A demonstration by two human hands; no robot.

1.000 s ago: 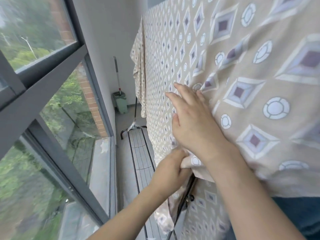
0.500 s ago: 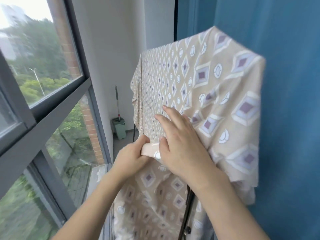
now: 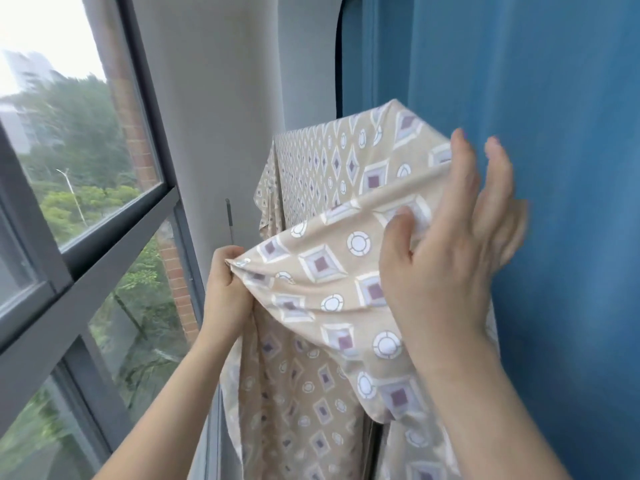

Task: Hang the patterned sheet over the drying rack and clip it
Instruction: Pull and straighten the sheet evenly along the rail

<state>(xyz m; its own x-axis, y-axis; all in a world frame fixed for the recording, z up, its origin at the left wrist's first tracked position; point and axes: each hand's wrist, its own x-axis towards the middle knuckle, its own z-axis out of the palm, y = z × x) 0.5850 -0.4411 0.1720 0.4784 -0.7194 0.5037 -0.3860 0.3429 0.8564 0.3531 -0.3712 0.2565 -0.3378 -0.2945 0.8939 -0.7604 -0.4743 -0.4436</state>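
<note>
The beige patterned sheet (image 3: 332, 271), printed with purple diamonds and white circles, hangs draped over the drying rack, which it hides almost wholly; only a dark upright bar (image 3: 375, 445) shows low down. My left hand (image 3: 227, 289) grips a bunched fold of the sheet's edge and holds it up at the left. My right hand (image 3: 450, 244) is raised against the sheet's upper right part, fingers straight and spread, thumb lying on the cloth. No clip is in view.
A blue curtain (image 3: 554, 168) hangs close on the right behind the sheet. A large dark-framed window (image 3: 114, 244) runs along the left. A mop handle (image 3: 229, 220) stands by the grey wall (image 3: 225, 98) beyond.
My left hand has lifted the sheet's edge up and out to the left. My right hand rose from the lower fold to the sheet's upper right. The camera tilted upward.
</note>
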